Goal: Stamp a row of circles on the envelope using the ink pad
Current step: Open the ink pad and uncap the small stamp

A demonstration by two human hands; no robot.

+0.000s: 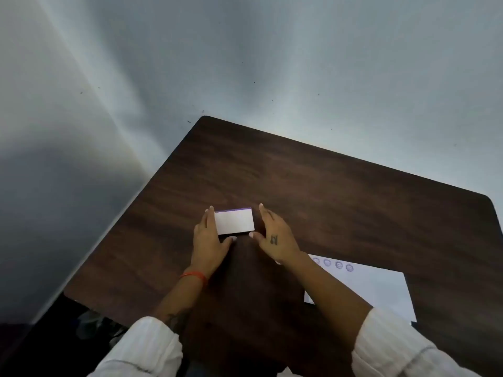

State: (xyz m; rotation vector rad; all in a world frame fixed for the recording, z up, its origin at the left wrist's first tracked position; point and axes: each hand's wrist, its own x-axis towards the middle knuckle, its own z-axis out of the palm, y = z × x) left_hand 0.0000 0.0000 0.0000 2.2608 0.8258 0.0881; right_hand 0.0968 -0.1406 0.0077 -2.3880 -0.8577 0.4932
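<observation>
Your left hand [208, 240] lies flat against the left side of the pad [234, 221], fingers straight along its edge, thumb tucked under its near left corner. Your right hand [275, 236] stands just off the pad's right side, fingers extended and the thumb tip near the near right corner; a thin strip of table [353, 191] shows between that hand and the pad, so it is not quite touching. Both hands are spread open, and neither is closed round the pad. The pad sits between them with its white lid closed and a purple line along its far edge. The envelope [375, 289] lies behind your right wrist, toward you and to the right, partly under the forearm. Four stamped circles [339, 265] run along its far edge. A red band [194, 275] rings your left wrist.
</observation>
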